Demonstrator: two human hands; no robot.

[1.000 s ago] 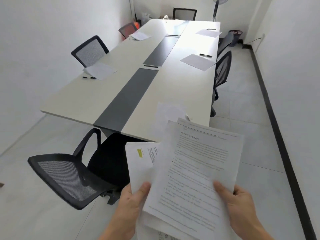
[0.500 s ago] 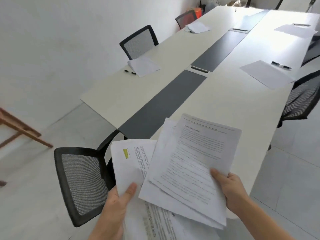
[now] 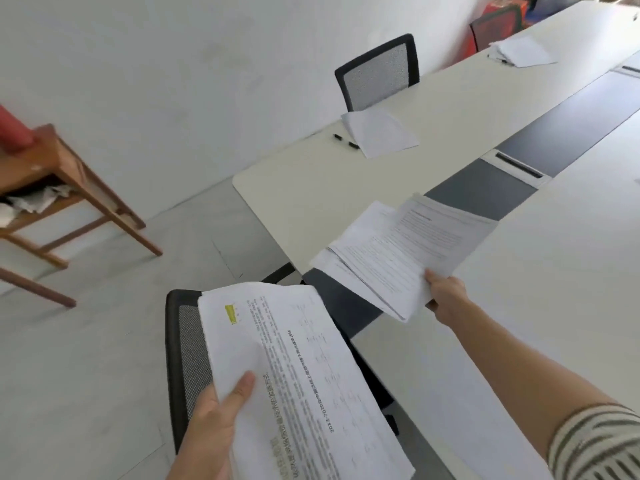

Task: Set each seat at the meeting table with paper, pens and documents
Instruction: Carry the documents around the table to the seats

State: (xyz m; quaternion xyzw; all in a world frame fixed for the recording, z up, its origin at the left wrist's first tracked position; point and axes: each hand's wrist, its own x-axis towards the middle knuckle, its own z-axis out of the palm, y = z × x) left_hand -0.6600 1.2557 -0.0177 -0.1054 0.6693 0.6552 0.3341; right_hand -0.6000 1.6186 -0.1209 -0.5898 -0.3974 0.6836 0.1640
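Head camera: papers fill both hands. The left hand [image 3: 214, 420] sits low off the near end of the counter. Its grip is narrow and closed on a loose sheaf of printed sheets [image 3: 298, 368], with the thumb flat on the top page and the other fingers hidden beneath. The sheaf hangs over the black mesh-backed chair [image 3: 183, 348] at that end. Its top page carries dense rows of characters, a small yellow highlight [image 3: 230, 313] near the upper left corner, and a line of larger type down one side. All of it is too blurred to read.

The right hand [image 3: 446, 296], arm stretched out from a striped sleeve [image 3: 595, 445], has its grip pinched on the near corner of a second stack of documents [image 3: 408, 251]. The stack is slightly fanned over the dark grey centre strip [image 3: 568, 123] at the counter's near end; whether it touches the surface cannot be told. Its top page shows a short heading and fine paragraphs, illegible.

The counter [image 3: 554, 306] is smooth, pale and matte, with a rounded corner. Along its left edge, plain white sheets [image 3: 377, 131] lie before a second mesh chair [image 3: 377, 74], with a black pen [image 3: 346, 142] just beside them. More sheets [image 3: 523, 51] lie farther up that edge. A wooden stool [image 3: 69, 174] stands on the grey floor to the left.
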